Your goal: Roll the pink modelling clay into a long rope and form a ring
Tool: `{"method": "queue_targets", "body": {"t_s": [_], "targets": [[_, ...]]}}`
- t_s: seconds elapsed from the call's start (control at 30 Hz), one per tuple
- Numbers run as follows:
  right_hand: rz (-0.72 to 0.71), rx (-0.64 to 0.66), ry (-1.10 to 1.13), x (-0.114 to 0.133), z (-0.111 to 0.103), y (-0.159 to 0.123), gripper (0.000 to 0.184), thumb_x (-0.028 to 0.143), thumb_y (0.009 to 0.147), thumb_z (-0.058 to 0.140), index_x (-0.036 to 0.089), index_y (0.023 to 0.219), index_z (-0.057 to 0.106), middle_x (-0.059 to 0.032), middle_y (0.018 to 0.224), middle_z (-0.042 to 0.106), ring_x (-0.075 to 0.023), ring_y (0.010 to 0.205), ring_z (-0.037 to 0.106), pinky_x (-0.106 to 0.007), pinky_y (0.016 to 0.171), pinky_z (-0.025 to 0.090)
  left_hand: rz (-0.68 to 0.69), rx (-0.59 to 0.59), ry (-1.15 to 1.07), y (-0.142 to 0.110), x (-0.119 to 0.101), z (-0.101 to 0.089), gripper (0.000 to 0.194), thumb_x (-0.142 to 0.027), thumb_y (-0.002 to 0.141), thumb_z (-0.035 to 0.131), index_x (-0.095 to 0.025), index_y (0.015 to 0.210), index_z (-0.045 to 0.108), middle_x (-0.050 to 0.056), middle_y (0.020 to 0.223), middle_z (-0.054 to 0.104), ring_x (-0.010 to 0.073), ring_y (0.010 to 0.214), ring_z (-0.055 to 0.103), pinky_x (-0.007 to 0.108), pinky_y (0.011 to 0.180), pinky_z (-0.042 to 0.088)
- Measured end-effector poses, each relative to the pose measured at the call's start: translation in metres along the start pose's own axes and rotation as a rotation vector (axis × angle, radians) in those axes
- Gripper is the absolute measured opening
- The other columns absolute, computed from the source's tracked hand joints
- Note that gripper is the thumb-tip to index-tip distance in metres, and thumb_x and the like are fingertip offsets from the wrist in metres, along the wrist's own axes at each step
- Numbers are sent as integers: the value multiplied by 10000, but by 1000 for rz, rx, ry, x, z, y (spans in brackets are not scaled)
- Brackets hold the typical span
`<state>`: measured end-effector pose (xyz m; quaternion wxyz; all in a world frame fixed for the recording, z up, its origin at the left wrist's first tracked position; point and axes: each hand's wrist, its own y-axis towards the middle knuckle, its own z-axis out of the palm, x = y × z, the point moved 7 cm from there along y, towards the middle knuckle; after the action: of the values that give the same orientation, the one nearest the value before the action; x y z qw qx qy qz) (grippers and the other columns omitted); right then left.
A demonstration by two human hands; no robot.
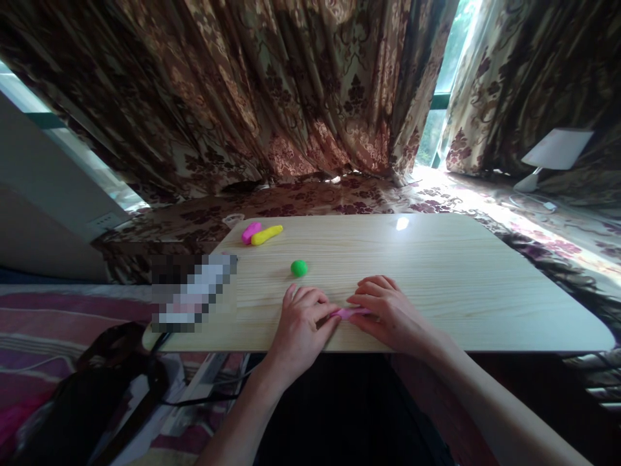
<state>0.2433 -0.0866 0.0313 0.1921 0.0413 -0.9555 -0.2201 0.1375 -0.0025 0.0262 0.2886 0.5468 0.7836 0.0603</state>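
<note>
A thin strip of pink modelling clay point(346, 313) lies low over the table near its front edge. My left hand point(303, 320) pinches its left end between thumb and fingers. At the other end, my right hand point(383, 310) has its thumb and fingers closed on the strip, hiding that part. A green clay ball point(299, 268) rests on the table just beyond my left hand. Farther back on the left, a yellow clay roll point(266, 235) touches a magenta clay lump point(251, 232).
The pale wood-grain table point(436, 272) has rounded corners. A blurred-out device point(198, 291) lies at its left edge, with a black cable hanging down. Behind stand patterned curtains point(310, 97). A white lamp point(555, 152) is on the ledge at the right.
</note>
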Motion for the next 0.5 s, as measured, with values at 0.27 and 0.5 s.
{"method": "queue_targets", "body": {"t_s": [0.27,0.5], "targets": [[-3,7,-3,2,6,5,138,263,884,558,240,926,687,-42,852,633,-213,941,510,-377,875,357,-46,-70,-20,-3,-1,0,166,-258,809,608,-260,973,628,11,900,630,199,913,542,477,1033,237],[12,40,0,-4,4,-2,183,250,879,561,263,1034,657,-45,889,624,-223,940,496,-382,871,353,-30,-27,20,-3,-7,4,123,-264,808,614,-265,926,647,2,889,622,191,927,532,481,1055,180]]}}
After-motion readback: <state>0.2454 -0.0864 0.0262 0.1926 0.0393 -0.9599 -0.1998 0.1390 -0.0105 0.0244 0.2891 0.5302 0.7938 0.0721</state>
